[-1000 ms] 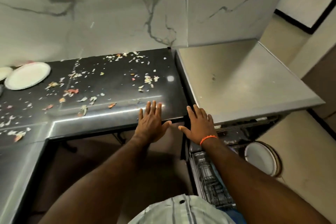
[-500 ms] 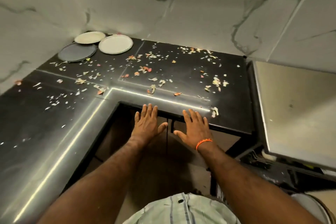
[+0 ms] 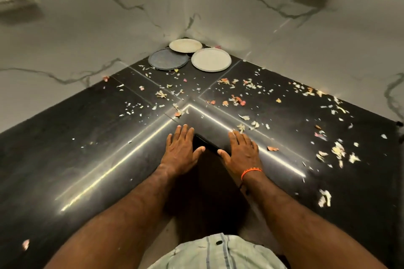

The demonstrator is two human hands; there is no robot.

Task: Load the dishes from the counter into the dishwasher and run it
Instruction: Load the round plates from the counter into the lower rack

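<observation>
Three plates grouped in far corner of scrap-strewn black counter; left hand and right hand flat, fingers straight, holding nothing, at inner edge.

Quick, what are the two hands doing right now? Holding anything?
Left hand: open, fingers straight, holding nothing, over the counter's inner corner.
Right hand: open, fingers straight, holding nothing, beside it.

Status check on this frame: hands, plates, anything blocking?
Left hand and right hand open, empty, at counter edge. Three plates untouched in far corner. Food scraps scattered between.
</observation>
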